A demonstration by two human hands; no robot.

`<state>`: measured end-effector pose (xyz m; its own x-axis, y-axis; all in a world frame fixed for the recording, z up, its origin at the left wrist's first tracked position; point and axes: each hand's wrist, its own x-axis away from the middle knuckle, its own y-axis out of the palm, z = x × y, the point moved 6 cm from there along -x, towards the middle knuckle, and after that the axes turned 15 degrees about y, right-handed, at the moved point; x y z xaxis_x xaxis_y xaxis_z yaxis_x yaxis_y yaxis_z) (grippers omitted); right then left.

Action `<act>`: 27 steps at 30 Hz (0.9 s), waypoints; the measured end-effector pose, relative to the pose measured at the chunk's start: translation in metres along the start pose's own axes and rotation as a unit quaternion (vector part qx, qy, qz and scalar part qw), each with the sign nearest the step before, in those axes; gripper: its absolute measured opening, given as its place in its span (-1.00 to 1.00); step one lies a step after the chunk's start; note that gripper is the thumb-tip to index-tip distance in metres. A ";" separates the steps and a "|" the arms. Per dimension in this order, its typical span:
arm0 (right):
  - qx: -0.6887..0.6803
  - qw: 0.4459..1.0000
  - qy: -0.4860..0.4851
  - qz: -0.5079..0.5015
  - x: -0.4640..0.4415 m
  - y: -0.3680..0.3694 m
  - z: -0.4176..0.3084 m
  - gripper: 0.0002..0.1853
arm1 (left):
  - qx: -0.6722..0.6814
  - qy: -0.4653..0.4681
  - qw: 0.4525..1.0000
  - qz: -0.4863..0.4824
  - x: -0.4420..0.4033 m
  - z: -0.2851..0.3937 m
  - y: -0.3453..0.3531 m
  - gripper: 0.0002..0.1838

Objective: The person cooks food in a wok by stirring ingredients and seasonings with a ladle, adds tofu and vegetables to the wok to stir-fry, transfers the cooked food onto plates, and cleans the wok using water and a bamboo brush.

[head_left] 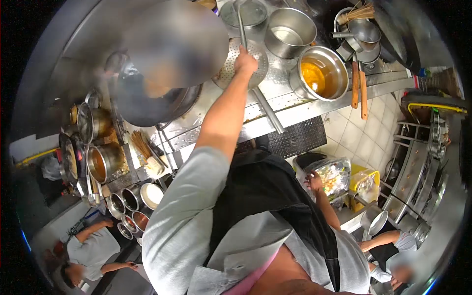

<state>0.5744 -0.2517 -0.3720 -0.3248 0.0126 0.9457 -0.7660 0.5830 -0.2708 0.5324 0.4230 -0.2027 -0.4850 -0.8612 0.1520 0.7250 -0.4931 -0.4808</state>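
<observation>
left hand grasps a metal handle over the strainer, apparently positioning it, next needing steadiness; right hand, grip unclear.

1. A steel bench runs across the upper view, its surface wet and dimpled in places.
2. At its left end sits a dark wok.
3. Over its middle is a perforated skimmer; whether it touches the steel cannot be told. A metal handle crosses the front edge just below.
4. Farther right stand a steel pot and, nearer the edge, a pot of orange-yellow liquid.
5. Beside them are nested strainers; two wooden handles overhang the front edge.
6. A side bench carries a pot of brown-orange liquid and a bamboo brush.
7. On the tiled floor lies a black mat with holes.
</observation>
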 end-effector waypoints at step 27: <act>0.458 0.717 -0.485 -0.200 0.214 0.384 -0.145 -0.72 | -0.135 0.076 0.959 0.238 0.551 -0.040 -0.260 -0.30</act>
<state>0.2913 0.0922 -0.2479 0.1306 -0.8372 0.5311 -0.8040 -0.4029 -0.4373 0.0569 0.0811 -0.0285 -0.2114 -0.9426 -0.2586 0.7392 0.0189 -0.6732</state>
